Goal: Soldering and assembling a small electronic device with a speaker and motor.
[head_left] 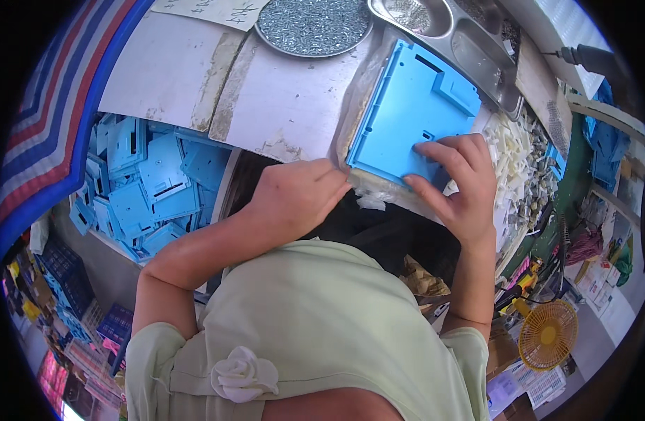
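Note:
A light-blue plastic panel (396, 112) with slots and a raised block at its far right lies on a pad wrapped in clear plastic film (350, 116). My right hand (466, 175) is over the panel's near right part, thumb and index finger apart beside a small slot, with nothing visible between them. At the panel's near left corner is my left hand (294, 196), its fingers closed together at the edge of the pad. Whatever those fingers may hold is hidden.
Beyond the panel stand a round tray of small metal pins (315, 28) and a metal compartment tray (470, 49). White plastic parts (512, 161) are heaped on the right. More blue panels (147, 175) are piled at left. A power screwdriver (593, 59) juts in at upper right; a yellow fan (547, 335) sits lower right.

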A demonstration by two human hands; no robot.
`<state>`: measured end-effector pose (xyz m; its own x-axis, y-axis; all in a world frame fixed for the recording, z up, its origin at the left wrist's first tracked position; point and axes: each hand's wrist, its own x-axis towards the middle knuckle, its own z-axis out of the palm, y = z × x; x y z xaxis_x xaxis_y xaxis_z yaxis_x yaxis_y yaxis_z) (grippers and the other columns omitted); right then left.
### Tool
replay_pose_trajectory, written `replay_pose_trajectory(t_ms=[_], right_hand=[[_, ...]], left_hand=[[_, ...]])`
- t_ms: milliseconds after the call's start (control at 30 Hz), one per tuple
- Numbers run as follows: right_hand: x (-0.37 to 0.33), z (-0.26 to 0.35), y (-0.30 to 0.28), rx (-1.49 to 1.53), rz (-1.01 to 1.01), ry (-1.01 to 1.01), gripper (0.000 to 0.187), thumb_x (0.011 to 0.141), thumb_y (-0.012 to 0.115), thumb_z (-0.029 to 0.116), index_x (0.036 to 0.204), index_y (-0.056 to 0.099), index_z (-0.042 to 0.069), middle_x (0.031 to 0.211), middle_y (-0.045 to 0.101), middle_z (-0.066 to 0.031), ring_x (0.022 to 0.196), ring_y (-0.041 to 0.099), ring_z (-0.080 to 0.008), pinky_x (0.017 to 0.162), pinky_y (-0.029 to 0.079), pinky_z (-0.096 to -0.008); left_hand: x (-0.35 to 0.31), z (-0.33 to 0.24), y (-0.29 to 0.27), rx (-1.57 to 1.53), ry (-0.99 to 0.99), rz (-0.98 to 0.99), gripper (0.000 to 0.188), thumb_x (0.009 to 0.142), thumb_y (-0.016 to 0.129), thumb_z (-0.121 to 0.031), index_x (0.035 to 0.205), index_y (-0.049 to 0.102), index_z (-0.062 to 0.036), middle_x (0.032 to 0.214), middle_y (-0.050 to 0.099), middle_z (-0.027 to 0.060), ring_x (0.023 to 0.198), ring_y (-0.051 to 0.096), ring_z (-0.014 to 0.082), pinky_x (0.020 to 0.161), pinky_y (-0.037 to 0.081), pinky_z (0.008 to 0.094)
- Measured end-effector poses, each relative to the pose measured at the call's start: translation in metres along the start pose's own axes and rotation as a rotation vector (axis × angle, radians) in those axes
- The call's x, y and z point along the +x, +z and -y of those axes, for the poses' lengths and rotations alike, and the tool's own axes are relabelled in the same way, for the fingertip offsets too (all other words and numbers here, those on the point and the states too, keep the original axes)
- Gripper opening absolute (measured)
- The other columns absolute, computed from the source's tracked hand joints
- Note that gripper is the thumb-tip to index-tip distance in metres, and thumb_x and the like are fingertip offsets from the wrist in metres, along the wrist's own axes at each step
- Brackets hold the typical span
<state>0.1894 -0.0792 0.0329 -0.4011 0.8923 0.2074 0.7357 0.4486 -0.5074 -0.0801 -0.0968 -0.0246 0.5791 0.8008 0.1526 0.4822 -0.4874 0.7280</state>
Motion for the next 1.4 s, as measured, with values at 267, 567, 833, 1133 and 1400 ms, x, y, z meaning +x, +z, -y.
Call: replay_pose_trajectory(t_ms=[267,567,833,1133,1400], right_hand=[[0.021,0.024,0.0,-0.107,0.056,-0.096,0.049,0.07,0.085,0.026,0.114,0.071,0.012,0.11,0.065,-0.0099,0.099,0.057,-0.0318,0.086,0.047,-0.0433],[0.04,0.005,0.038,0.042,0.132,-0.37,0.035,0.073,0.079,0.014,0.107,0.07,0.011,0.116,0.067,-0.0063,0.12,0.058,-0.0361,0.097,0.045,-0.0524],[0.041,0.005,0.039,0.114,0.115,-0.365,0.035,0.069,0.079,0.011,0.103,0.07,0.008,0.112,0.067,-0.0072,0.118,0.058,-0.0364,0.094,0.048,-0.0504],[0.044,0.01,0.039,-0.012,0.199,-0.336,0.043,0.072,0.078,0.011,0.113,0.068,0.009,0.122,0.064,-0.0088,0.12,0.057,-0.0356,0.098,0.049,-0.0478],[0.048,0.014,0.03,0.165,0.158,-0.269,0.073,0.074,0.079,0.007,0.143,0.054,0.006,0.138,0.057,-0.0195,0.119,0.058,-0.0408,0.101,0.049,-0.0476]], left_hand=[[-0.002,0.004,0.007,0.053,0.056,0.074,0.008,0.087,0.073,-0.011,0.091,0.069,-0.0052,0.078,0.061,0.0084,0.068,0.066,0.0279,0.057,0.053,0.0393],[0.001,0.007,0.008,0.093,0.075,0.102,0.009,0.084,0.07,-0.012,0.089,0.068,-0.0054,0.08,0.062,0.0075,0.07,0.067,0.0268,0.06,0.055,0.0392],[0.002,0.01,0.011,0.109,0.089,0.096,0.007,0.083,0.068,-0.015,0.083,0.069,-0.0086,0.077,0.067,0.0088,0.071,0.071,0.0267,0.061,0.057,0.0389],[0.011,0.008,-0.032,0.009,0.046,0.317,0.015,0.086,0.071,-0.017,0.095,0.07,-0.0048,0.086,0.065,0.0116,0.08,0.068,0.0333,0.071,0.055,0.0431],[0.122,0.062,-0.086,0.586,-0.08,-0.163,0.015,0.086,0.072,-0.017,0.097,0.072,-0.007,0.096,0.068,0.0123,0.103,0.064,0.0325,0.089,0.047,0.0502]])
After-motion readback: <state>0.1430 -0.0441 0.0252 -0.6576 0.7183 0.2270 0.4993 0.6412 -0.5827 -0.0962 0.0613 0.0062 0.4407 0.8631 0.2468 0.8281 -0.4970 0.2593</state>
